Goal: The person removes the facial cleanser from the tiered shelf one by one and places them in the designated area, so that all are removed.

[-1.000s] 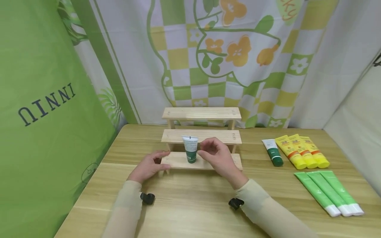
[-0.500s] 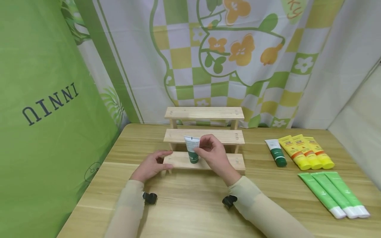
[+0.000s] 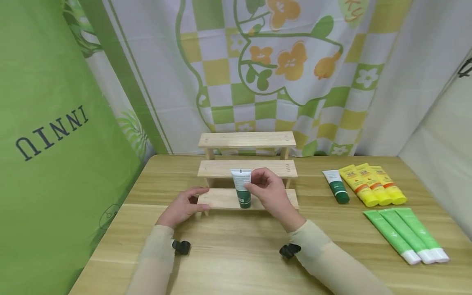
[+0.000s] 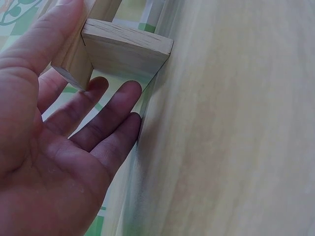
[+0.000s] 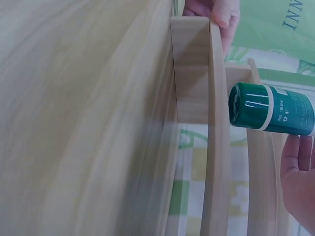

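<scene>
My right hand pinches a small white-and-green squeeze tube by its upper right side, thumb in front. The tube stands cap down at the front of the lowest step of a three-step wooden rack. Its dark green cap is right by the board in the right wrist view; whether they touch I cannot tell. At the rack's left end my left hand holds the lowest board between thumb and fingers. In the left wrist view the other fingers of the left hand extend beside the rack's leg.
To the right on the wooden table lie another white-and-green tube, several yellow tubes and several light green tubes. A patterned curtain hangs behind the rack, and a green cloth covers the left side.
My right hand has gone from beside the tube to pinching it. The tube tilted, then moved slightly right and toward the board's front edge, upright again. My left hand stays at the rack.
</scene>
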`<state>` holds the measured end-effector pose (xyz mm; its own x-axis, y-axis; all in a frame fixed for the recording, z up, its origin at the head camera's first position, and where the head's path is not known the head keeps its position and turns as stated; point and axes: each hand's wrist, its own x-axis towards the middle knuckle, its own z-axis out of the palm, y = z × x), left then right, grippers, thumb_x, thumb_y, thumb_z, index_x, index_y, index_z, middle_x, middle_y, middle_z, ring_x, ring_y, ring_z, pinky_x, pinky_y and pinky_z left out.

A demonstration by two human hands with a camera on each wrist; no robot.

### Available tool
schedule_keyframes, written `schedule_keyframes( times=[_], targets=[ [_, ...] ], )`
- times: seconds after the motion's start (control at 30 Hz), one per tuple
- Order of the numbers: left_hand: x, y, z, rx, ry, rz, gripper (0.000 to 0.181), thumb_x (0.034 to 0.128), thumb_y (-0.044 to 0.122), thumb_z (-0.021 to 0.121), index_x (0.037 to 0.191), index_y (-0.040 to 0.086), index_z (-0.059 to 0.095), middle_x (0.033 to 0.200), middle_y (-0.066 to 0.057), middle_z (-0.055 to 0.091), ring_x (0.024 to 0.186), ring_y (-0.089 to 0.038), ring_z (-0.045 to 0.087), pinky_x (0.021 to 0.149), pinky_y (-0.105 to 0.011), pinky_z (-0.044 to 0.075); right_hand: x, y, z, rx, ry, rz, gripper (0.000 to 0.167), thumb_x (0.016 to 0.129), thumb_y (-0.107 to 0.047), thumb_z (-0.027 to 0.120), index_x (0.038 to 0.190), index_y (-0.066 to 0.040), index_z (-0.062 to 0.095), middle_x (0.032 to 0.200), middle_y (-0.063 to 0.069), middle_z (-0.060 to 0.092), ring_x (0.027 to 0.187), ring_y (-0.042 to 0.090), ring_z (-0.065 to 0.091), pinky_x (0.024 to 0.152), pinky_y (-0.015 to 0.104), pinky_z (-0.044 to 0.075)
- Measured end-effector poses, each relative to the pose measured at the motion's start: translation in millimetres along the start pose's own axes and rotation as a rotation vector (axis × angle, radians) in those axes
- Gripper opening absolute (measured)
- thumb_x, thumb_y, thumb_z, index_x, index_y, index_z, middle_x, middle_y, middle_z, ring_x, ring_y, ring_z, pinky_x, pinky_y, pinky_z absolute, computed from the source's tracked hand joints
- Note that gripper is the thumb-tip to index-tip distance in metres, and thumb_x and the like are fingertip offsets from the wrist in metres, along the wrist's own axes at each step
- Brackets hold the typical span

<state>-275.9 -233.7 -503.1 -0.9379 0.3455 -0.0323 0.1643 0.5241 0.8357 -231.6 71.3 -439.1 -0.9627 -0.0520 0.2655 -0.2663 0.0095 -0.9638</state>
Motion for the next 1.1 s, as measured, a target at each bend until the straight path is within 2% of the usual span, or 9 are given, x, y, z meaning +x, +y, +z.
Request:
schedule_keyframes(
  times=[0.17, 0.37, 0.57, 0.7, 0.9, 1.1],
  targets=[
    [-1.9, -0.9, -2.6, 0.0, -0.019, -0.007, 0.069, 0.074, 0.053, 0.082, 0.136, 0.031, 0.059, 0.145, 0.001, 0.047, 0.127, -0.025, 0.047, 0.103, -0.047, 0.039, -5.3, -2, -24, 0.003, 0.044, -0.008, 0.027, 0.084, 0.003, 0.074, 0.105, 0.006, 0.058, 0.098, 0.016, 0.062, 0.089, 0.021, 0.06, 0.078, 0.025, 0.052],
    [-6.8, 3.8, -10.1, 0.012, -0.003, -0.052, 0.071, 0.0742, 0.051, 0.082, 0.137, 0.029, 0.058, 0.146, -0.002, 0.046, 0.131, -0.027, 0.044, 0.106, -0.048, 0.036, -8.9, -10, -56, -0.036, 0.082, -0.024, 0.03, 0.084, 0.003, 0.074, 0.108, 0.008, 0.057, 0.098, 0.013, 0.061, 0.088, 0.016, 0.059, 0.077, 0.023, 0.052],
    [-4.8, 6.2, -10.7, 0.014, -0.023, -0.014, 0.071, 0.0774, 0.048, 0.08, 0.14, 0.025, 0.057, 0.148, -0.006, 0.045, 0.133, -0.029, 0.042, 0.107, -0.05, 0.035, -16.7, -23, -98, -0.121, 0.181, -0.014, 0.031, 0.085, -0.004, 0.076, 0.109, 0.006, 0.058, 0.098, 0.006, 0.062, 0.087, 0.014, 0.059, 0.073, 0.02, 0.052],
    [-4.2, 6.1, -9.8, 0.03, -0.02, -0.013, 0.072, 0.0767, 0.05, 0.08, 0.14, 0.024, 0.056, 0.147, -0.006, 0.045, 0.13, -0.029, 0.045, 0.105, -0.049, 0.038, -16.2, -25, -126, -0.177, 0.238, -0.008, 0.033, 0.087, -0.007, 0.076, 0.111, 0.005, 0.058, 0.099, 0.002, 0.062, 0.09, 0.013, 0.059, 0.075, 0.018, 0.052],
    [-4.5, 5.3, -7.4, 0.05, -0.019, -0.011, 0.071, 0.0767, 0.052, 0.079, 0.139, 0.027, 0.057, 0.147, -0.005, 0.046, 0.131, -0.029, 0.044, 0.105, -0.049, 0.038, -4.8, -9, -170, -0.291, 0.324, 0.104, 0.035, 0.087, -0.015, 0.077, 0.113, 0.0, 0.059, 0.098, -0.004, 0.062, 0.09, 0.008, 0.059, 0.075, 0.016, 0.052],
    [-3.8, 7.0, -2.1, 0.028, -0.034, -0.003, 0.07, 0.0779, 0.048, 0.08, 0.139, 0.024, 0.057, 0.147, -0.009, 0.045, 0.13, -0.03, 0.045, 0.105, -0.049, 0.039, -0.3, 13, -207, -0.375, 0.343, 0.221, 0.04, 0.088, -0.016, 0.075, 0.118, 0.004, 0.057, 0.095, -0.005, 0.061, 0.083, 0.002, 0.058, 0.07, 0.016, 0.052]
  ],
)
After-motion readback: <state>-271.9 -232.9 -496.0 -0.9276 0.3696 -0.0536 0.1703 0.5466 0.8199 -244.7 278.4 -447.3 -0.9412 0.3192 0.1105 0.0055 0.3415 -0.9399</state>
